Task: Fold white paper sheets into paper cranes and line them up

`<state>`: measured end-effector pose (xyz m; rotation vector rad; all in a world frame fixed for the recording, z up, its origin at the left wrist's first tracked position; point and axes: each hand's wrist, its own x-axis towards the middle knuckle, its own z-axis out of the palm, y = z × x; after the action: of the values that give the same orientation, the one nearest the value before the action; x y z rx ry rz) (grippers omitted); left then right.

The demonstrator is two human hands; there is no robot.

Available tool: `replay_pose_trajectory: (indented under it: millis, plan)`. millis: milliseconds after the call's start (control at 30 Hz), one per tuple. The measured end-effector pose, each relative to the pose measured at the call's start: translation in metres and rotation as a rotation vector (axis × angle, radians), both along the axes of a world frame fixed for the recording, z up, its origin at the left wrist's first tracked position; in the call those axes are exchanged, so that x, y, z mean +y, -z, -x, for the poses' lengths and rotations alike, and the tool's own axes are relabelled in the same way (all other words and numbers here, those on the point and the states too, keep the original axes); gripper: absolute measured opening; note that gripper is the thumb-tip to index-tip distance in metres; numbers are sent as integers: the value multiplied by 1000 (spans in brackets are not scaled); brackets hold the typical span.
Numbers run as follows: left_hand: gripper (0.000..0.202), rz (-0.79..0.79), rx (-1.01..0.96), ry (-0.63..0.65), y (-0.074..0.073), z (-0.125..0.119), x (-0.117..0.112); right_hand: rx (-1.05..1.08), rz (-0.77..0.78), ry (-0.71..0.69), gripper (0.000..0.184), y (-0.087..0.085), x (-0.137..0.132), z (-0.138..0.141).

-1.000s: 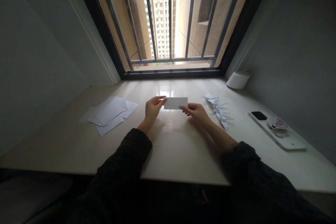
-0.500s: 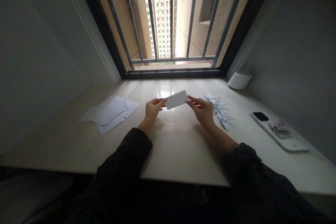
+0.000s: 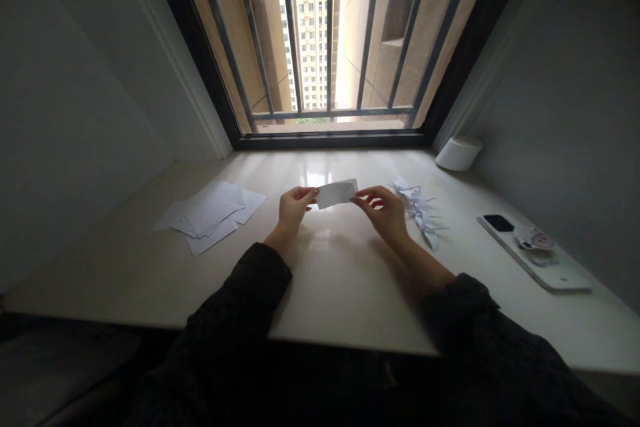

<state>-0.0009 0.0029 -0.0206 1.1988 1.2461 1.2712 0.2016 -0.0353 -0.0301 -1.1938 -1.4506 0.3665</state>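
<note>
A small white folded paper (image 3: 337, 192) is held just above the pale desk (image 3: 340, 280), in front of the window. My left hand (image 3: 294, 206) pinches its left end between thumb and fingers. My right hand (image 3: 384, 210) pinches its right end, fingers curled. The paper's upper edge looks folded or curved over. Both forearms wear dark sleeves.
A loose pile of white sheets (image 3: 210, 215) lies to the left. Several small folded paper figures (image 3: 420, 210) lie right of my right hand. A white phone (image 3: 535, 250) with a round sticker lies at the far right. A white round container (image 3: 459, 152) stands by the barred window (image 3: 330, 53).
The paper was lifted and tilted, its right end rising, and now looks narrower, as if folding lengthwise. My right hand moved from under it to its right end. My left hand stayed put.
</note>
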Motion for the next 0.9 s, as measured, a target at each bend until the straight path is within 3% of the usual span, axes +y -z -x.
replay_pose_trajectory:
  millis: [133,367,533,633,733,900]
  plan:
    - [38,-20,42,24,-2,2,0,12,44,6,24,3,4,-1]
    - [54,127,79,291,1,7,0,-226,-326,8,2,-16,-12,4]
    - [55,172,78,371,6,7,4,-241,-372,49,1,-18,-15,5]
    - [53,90,66,362,7,6,6,-145,-285,124,10,-13,-12,5]
    - [54,75,77,352,7,5,7,68,-88,183,22,-7,-7,4]
    - [52,139,77,474,7,0,2,474,228,21,35,4,5,4]
